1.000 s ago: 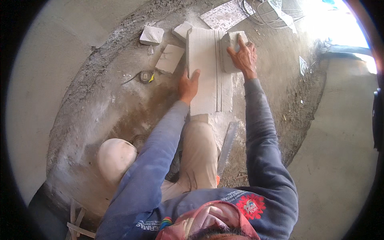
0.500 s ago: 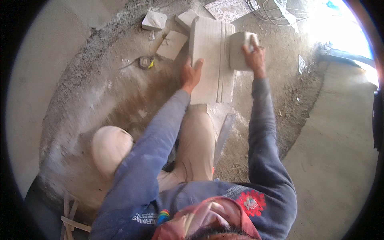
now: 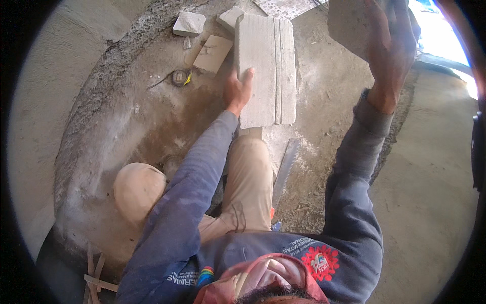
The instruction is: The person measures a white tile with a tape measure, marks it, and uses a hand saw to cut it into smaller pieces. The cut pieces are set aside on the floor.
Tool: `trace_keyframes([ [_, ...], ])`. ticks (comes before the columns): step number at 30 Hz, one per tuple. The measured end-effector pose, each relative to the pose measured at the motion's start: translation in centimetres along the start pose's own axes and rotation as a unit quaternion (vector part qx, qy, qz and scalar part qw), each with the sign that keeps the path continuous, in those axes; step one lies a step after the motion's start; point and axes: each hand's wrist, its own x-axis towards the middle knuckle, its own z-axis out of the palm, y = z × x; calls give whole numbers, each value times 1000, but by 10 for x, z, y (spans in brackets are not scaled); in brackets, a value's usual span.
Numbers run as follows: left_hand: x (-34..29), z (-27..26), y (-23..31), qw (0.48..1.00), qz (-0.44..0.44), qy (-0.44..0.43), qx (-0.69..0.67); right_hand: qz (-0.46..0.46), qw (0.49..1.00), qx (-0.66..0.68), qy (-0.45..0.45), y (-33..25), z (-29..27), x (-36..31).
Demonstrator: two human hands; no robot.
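Note:
A pale, light-grey building block [image 3: 259,71], long and rectangular, lies ahead of my knee. Two parallel grooves run along it near its right edge. My left hand [image 3: 238,91] grips its left side, thumb on top and fingers hidden below the edge. Out to the upper right, my right hand [image 3: 392,58] holds a smaller block piece [image 3: 348,28] of similar grey, clear of the long block. The top of that piece is cut off by the picture's rim, and my hand hides its right part.
A handsaw [image 3: 286,169] lies right of my knee. Left of the block are a tape measure [image 3: 180,77] and a flat offcut [image 3: 212,53]. Block chunks [image 3: 189,24] and a patterned board [image 3: 288,7] lie farther off. Wooden sticks [image 3: 93,276] are at the lower left.
My right hand has carried the smaller piece from beside the long block up and to the right. My left hand keeps its grip on the long block.

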Motion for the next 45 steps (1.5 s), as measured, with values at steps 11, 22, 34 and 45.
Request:
trace_keyframes([
  [11,17,24,-18,999,32,33,3,373,839,20,-396,64,116,-148],
  [22,-2,10,7,1000,-4,0,14,-107,980,-160,52,67,-24,27],
  [34,19,12,-28,998,48,37,-13,358,835,123,-399,84,163,-154],
  [45,7,19,-8,995,103,12,-11,477,785,309,-247,-25,148,-200],
])
